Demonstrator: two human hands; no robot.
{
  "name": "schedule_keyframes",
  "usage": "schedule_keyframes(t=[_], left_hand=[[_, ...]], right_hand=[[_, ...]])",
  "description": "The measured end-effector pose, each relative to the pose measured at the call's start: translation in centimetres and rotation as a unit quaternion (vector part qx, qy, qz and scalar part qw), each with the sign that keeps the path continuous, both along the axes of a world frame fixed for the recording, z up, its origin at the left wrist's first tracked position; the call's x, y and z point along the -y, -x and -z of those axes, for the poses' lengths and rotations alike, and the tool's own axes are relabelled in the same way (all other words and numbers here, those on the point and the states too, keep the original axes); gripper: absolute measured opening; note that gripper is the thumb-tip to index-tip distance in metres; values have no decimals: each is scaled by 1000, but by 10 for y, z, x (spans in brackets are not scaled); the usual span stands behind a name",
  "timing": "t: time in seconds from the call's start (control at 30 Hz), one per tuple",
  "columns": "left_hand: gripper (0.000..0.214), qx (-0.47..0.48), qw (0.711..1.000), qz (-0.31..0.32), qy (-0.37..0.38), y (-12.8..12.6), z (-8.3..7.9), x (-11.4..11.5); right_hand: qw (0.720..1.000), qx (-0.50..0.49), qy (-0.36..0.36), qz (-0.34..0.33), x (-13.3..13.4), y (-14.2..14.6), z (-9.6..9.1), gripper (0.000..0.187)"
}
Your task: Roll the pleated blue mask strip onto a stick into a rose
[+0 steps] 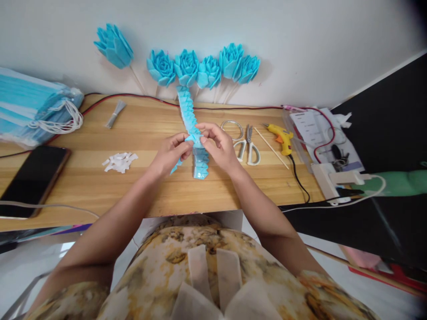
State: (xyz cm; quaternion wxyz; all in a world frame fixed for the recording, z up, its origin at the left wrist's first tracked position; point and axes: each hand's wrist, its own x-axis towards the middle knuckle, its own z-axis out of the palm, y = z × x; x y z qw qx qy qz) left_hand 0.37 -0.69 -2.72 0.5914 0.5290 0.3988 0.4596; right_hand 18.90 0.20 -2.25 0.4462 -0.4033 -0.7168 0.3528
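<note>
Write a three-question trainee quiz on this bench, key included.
1. True or false: the glue gun lies to the right of the scissors.
2. How many flowers stand by the wall? A) four B) six C) nine
3. Fill in: the left hand and right hand hold a small piece coloured ____.

Key: 1 true; 2 B; 3 blue.

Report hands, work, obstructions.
Left hand, right hand: pinching folded blue piece. Pleated blue strip beneath. White-handled metal scissors near right hand; nothing visibly blocking.
</note>
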Motion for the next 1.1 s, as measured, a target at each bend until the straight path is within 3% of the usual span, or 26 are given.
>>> schedule_keyframes(t=[0.6, 1.1], left_hand=[[27, -31, 999, -24, -6, -1, -6, 3], [25, -22, 998, -51, 5, -2, -6, 4]], right_hand=[[999, -21, 6, -32, 0, 1, 0, 30], [1000, -16, 17, -17, -2, 1, 3, 33]])
